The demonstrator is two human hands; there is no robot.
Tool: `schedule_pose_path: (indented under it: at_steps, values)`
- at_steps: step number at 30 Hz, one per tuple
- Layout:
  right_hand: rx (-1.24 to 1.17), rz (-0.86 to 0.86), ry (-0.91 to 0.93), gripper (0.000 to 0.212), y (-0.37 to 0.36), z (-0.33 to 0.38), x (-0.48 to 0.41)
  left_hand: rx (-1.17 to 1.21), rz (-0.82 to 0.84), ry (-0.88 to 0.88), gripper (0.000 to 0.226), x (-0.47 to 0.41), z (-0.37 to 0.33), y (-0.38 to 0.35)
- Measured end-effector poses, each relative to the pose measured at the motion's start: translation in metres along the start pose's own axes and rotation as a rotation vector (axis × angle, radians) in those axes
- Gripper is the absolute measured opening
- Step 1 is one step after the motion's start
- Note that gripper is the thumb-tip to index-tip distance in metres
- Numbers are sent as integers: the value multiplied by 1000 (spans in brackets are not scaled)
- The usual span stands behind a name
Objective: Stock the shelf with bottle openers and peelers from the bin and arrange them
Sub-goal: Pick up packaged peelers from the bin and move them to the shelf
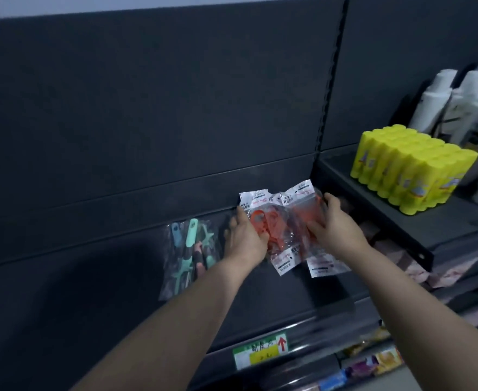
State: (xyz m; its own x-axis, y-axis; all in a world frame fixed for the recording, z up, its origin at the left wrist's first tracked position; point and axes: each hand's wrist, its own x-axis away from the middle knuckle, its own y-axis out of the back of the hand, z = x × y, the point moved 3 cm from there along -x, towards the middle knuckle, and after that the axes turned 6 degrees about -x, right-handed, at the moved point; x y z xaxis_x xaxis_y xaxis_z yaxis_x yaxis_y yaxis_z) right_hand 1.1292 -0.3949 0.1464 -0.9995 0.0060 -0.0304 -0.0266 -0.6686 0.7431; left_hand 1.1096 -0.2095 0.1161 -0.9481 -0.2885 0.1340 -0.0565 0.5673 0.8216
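Where teal peelers [189, 249] lie, the dark shelf [91, 292] meets its back panel [147, 108].

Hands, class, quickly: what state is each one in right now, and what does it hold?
Left hand: closed, fingers gripping the left side of the orange packets.
Right hand: closed, fingers and thumb pinching the same packets' right side.

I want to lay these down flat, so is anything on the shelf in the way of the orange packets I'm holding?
Nothing visible does. The left hand and right hand grip the orange packets over bare dark shelf; the teal packets lie off to their left.
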Motion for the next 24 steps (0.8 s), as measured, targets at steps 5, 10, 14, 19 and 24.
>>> schedule_pose_path:
  at_steps: [5,10,14,19,24]
  values:
    - [287,148,95,46,-23,-8,-15,-10,80,-63,64,0,-2,-4]
    - [320,170,201,41,-15,-4,-16,-47,-39,6,58,15,-6,8]
    - [423,118,446,36,-6,16,-1,-132,-123,39,40,41,-13,21]
    - [450,155,698,36,-21,45,34,-304,-319,132,27,96,7,42]
    - [388,265,922,34,-59,84,99,-389,-422,343,27,179,69,65]
